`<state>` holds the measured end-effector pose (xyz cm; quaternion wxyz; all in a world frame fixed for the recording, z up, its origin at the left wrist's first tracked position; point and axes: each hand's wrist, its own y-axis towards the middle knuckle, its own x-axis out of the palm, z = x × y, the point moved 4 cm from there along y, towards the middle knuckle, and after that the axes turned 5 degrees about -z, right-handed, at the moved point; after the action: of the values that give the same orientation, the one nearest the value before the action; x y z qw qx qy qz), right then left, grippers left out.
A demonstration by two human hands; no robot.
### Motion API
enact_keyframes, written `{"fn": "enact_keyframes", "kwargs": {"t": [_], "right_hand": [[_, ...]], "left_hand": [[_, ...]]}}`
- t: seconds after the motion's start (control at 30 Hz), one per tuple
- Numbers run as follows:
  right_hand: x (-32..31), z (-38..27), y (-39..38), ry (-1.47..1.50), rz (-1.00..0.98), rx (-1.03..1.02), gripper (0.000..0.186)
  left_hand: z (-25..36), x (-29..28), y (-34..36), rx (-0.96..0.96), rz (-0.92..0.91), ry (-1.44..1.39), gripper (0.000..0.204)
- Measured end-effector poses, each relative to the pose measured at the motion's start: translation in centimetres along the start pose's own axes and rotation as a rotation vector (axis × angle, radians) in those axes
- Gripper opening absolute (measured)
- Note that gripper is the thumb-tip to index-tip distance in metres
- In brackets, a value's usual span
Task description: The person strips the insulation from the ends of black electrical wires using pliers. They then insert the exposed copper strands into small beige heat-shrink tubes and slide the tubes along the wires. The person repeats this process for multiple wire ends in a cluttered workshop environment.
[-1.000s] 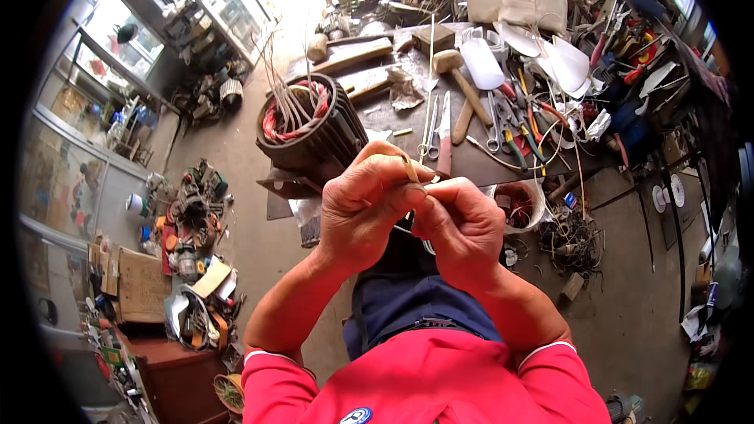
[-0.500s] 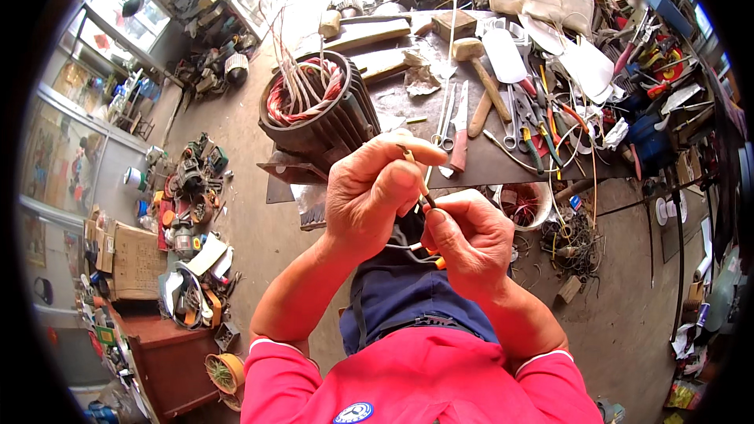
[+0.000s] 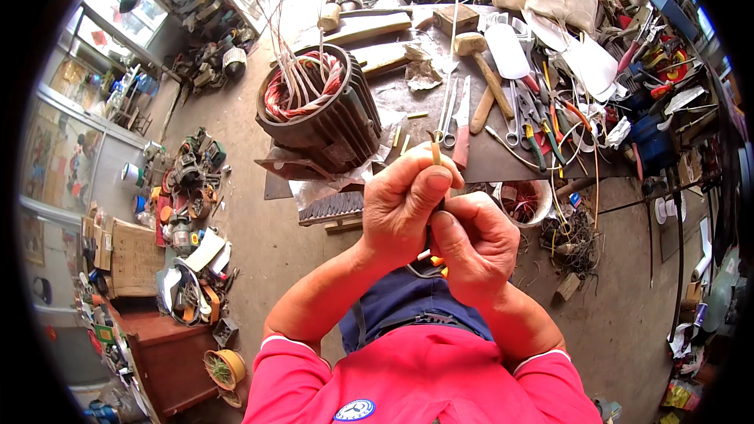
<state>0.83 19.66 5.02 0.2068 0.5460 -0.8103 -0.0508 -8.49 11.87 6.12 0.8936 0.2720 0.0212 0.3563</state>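
Note:
My left hand (image 3: 402, 208) pinches a thin wire with a pale yellow sleeve (image 3: 437, 154) between thumb and fingertips. The sleeve stands nearly upright above the thumb, and a short dark end pokes out at its top. Against it, my right hand (image 3: 473, 245) is closed, its thumb and forefinger pressed together just below the left thumb. Those fingers hide the wire's lower part. Beyond the left hand stands a finned motor housing (image 3: 345, 129), open at the top, with red-and-white windings (image 3: 287, 106) inside and several pale leads rising out.
On the workbench (image 3: 385, 98) lie a wooden mallet (image 3: 488, 71), scissors (image 3: 448, 114), a red-handled knife (image 3: 462, 129) and several pliers (image 3: 534, 129). Short yellow sleeve pieces (image 3: 417, 115) lie near the motor. A bucket of wire scraps (image 3: 542, 202) stands under the bench edge.
My left hand has moved right and slightly down, bringing both hands together. The sleeved wire has gone from slanted to nearly upright, and the gap between the hands has closed.

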Motion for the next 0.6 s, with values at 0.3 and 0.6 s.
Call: {"fn": "enact_keyframes", "kwargs": {"t": [0.3, 0.6], "right_hand": [[-0.2, -0.8, 1.3, -0.527, 0.028, -0.392, 0.011], [-0.5, -0.4, 0.8, -0.448, -0.083, -0.422, 0.014]], "left_hand": [[2.7, -0.8, 0.5, 0.084, 0.202, 0.151, 0.026], [0.9, -0.2, 0.4, -0.023, 0.078, -0.119, 0.033]]}}
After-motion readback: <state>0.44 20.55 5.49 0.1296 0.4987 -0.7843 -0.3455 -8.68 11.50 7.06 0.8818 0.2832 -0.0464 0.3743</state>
